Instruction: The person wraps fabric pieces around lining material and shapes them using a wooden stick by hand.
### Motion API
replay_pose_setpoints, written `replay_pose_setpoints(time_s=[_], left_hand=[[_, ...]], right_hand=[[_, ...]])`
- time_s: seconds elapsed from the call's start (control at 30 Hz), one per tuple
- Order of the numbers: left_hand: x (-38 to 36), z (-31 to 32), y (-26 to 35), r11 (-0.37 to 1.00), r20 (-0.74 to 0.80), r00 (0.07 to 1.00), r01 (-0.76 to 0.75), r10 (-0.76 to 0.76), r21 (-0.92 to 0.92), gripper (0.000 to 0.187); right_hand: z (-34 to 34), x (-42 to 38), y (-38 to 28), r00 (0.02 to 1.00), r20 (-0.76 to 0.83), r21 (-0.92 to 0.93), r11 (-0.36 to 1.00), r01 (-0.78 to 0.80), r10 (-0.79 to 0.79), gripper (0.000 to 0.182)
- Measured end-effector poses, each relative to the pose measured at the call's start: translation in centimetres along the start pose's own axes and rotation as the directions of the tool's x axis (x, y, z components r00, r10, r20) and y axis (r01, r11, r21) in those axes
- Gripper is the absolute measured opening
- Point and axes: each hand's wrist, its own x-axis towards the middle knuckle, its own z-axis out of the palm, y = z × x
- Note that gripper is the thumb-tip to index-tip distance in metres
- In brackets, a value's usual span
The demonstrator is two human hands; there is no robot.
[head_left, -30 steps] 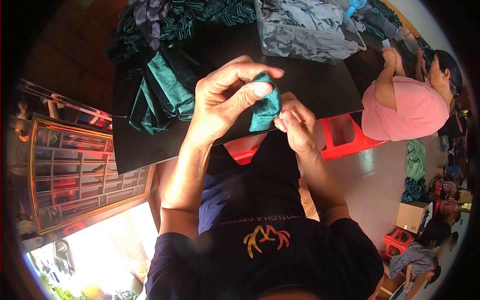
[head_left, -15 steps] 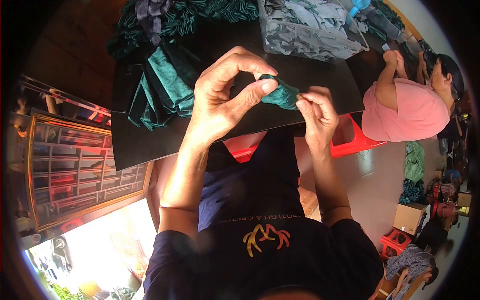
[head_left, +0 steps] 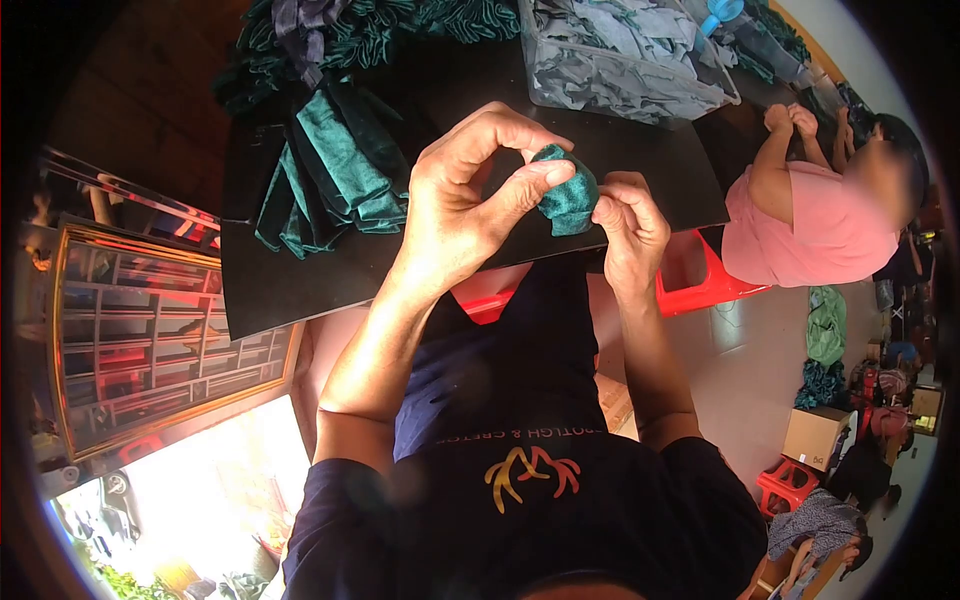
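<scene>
Nearly closed | left grip (head_left: pixel 563 160): green fabric (head_left: pixel 571 203) | right grip (head_left: pixel 602 207): its edge

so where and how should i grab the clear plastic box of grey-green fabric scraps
Probably by the rim of the clear plastic box, at its left and right walls, reaching in from outside on each side: it's wide and open-topped, and grey-green fabric scraps crowd the inside.

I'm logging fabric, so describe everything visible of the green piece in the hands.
The green piece looks like glossy velvet, short and bent, creased across its lower part. It's in the air near the black table's edge. The left hand pinches its top between thumb and finger; the right hand pinches its right side.
</scene>
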Motion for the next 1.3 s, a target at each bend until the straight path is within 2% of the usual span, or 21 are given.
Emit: replay_pose_setpoints(time_s=[0.1,0.2,0.23,0.33,0.37,0.43,0.5,0.53,0.6,0.63,0.7,0.8,0.87,0.93,0.97,1.03,1.07,1.2,1.3], left_hand=[[-0.2,0.0,-0.7,0.99,-0.003,0.998,-0.065,0.066,-0.121,0.013],[-1.0,0.4,-1.7,0.948,-0.021,1.0,-0.026,0.02,-0.318,0.012],[-1.2,0.6,-1.8,0.95,-0.026,0.999,-0.032,0.025,-0.31,0.01],[-1.2,0.0,-2.0,0.963,-0.067,0.998,-0.009,-0.009,-0.268,0.01],[-1.1,-0.4,-2.3,0.962,-0.092,0.995,0.0,-0.026,-0.272,0.009],[-1.1,-1.3,-2.4,0.952,-0.162,0.985,-0.001,-0.051,-0.307,0.008],[-0.9,-2.2,-2.0,0.941,-0.213,0.977,-0.05,-0.024,-0.335,0.007],[-0.9,-2.6,-1.4,0.948,-0.233,0.972,-0.044,-0.033,-0.316,0.007],[-0.9,-3.1,-1.3,0.944,-0.235,0.972,-0.07,-0.009,-0.323,0.008],[-1.0,-3.2,-1.3,0.943,-0.217,0.976,-0.06,-0.014,-0.328,0.009],[-1.0,-3.2,-1.4,0.938,-0.172,0.985,-0.038,-0.023,-0.344,0.01],[-1.2,-2.5,-1.2,0.924,-0.139,0.985,0.045,-0.105,-0.381,0.012],[-1.2,-2.3,-1.2,0.927,-0.139,0.985,0.043,-0.101,-0.372,0.014],[-1.2,-2.6,-1.2,0.934,-0.151,0.986,0.017,-0.076,-0.356,0.016],[-1.2,-2.7,-1.0,0.936,-0.173,0.98,0.03,-0.096,-0.35,0.016],[-1.3,-3.1,-0.5,0.94,-0.221,0.966,0.055,-0.136,-0.336,0.017],[-1.2,-3.4,-0.5,0.957,-0.218,0.97,0.041,-0.107,-0.287,0.016],[-0.9,-4.2,-0.6,0.987,-0.22,0.975,-0.003,-0.033,-0.161,0.013],[-0.7,-4.8,-0.7,0.991,-0.257,0.966,-0.029,-0.006,-0.131,0.012]], right_hand=[[0.4,-0.3,-0.4,0.997,0.027,0.061,0.995,-0.075,0.074,0.011],[1.0,-0.7,0.1,0.982,0.097,0.185,0.967,-0.175,0.159,0.013],[1.3,-0.8,0.2,0.975,0.126,0.23,0.951,-0.208,0.183,0.014],[1.7,-0.4,-0.7,0.929,0.161,0.217,0.906,-0.363,0.334,0.016],[1.3,-0.1,-1.1,0.895,0.171,0.148,0.887,-0.437,0.412,0.016],[0.8,0.6,-1.7,0.931,0.146,-0.077,0.942,-0.326,0.334,0.015],[-0.8,0.9,-1.2,0.945,0.167,-0.3,0.928,-0.222,0.28,0.013],[-1.9,1.2,-1.0,0.919,0.182,-0.315,0.906,-0.283,0.35,0.011],[-3.6,1.6,-1.0,0.873,0.215,-0.249,0.889,-0.384,0.437,0.01],[-4.0,1.8,-1.2,0.863,0.2,-0.16,0.884,-0.439,0.464,0.013],[-4.2,2.0,-0.8,0.893,0.231,-0.102,0.923,-0.372,0.385,0.024],[-0.7,2.5,-2.4,0.913,0.248,-0.059,0.946,-0.319,0.323,0.04],[1.8,2.6,-2.6,0.923,0.274,-0.046,0.963,-0.266,0.269,0.049],[2.9,2.0,-2.1,0.882,0.277,-0.086,0.924,-0.373,0.381,0.039],[2.1,1.8,-1.1,0.866,0.293,-0.31,0.897,-0.315,0.405,0.025],[2.6,1.4,-1.3,0.872,0.253,-0.206,0.904,-0.375,0.419,0.018],[2.8,1.2,-1.5,0.873,0.234,-0.153,0.903,-0.403,0.429,0.015],[2.9,1.3,-1.6,0.889,0.235,-0.181,0.916,-0.357,0.393,0.013],[3.1,0.9,-1.2,0.921,0.258,-0.268,0.937,-0.222,0.292,0.014]])
